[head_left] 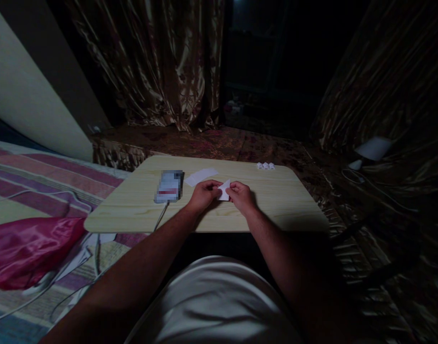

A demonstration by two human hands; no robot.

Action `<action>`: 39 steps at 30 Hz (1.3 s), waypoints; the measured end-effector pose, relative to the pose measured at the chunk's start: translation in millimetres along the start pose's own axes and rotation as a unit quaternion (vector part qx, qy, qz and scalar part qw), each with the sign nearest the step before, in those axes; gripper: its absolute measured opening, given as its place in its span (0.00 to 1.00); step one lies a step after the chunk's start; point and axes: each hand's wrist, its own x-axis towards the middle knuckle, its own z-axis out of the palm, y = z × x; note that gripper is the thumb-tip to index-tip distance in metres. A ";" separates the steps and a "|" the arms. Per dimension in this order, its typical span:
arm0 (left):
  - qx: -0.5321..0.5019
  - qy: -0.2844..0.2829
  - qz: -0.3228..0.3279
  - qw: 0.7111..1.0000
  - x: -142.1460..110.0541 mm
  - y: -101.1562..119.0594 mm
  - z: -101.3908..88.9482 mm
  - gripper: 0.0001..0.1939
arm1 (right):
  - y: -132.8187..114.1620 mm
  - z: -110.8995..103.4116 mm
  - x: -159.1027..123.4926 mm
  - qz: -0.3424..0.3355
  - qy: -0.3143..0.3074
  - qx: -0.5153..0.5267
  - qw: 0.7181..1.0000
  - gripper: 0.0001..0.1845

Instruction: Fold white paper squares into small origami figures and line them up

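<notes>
1. A striped bedspread in mauve, pink and cream (54, 165) covers the left of the frame, with a shiny magenta cloth bundle (28, 248) at lower left.
2. A pale wood-grain tabletop with rounded corners (279, 200) spans the centre, below a gold patterned curtain (168, 57) at upper centre-left.
3. At centre-left, a grey rectangular device with a pixelated face (168, 186) lies on the tabletop, a pale thin cable (162, 216) running from its near edge.
4. Just right of it, flat white paper sheets (201, 177) lie overlapping.
5. At centre, the left hand (204, 195) pinches one side of a folded white paper with a pointed top (224, 190), held above the tabletop between both hands.
6. The right hand (242, 197) grips the paper's other side, fingers curled.
7. Right of centre, three small white folded shapes (265, 166) sit in a row near the tabletop's far edge.
8. A white-shaded lamp (373, 148) stands dimly at right.
</notes>
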 end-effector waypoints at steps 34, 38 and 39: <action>-0.020 0.030 0.007 0.999 3.9 -0.4 -3.6 0.07 | -13.5 -4.5 -5.7 0.035 -0.029 0.041 0.998 0.05; 0.002 0.041 0.038 0.998 3.6 -0.8 -2.8 0.06 | -11.4 -5.1 -4.6 0.032 -0.024 0.045 0.998 0.08; 0.006 0.046 0.042 0.998 3.5 -0.5 -2.5 0.06 | -10.7 -4.9 -4.2 0.032 -0.024 0.043 0.998 0.10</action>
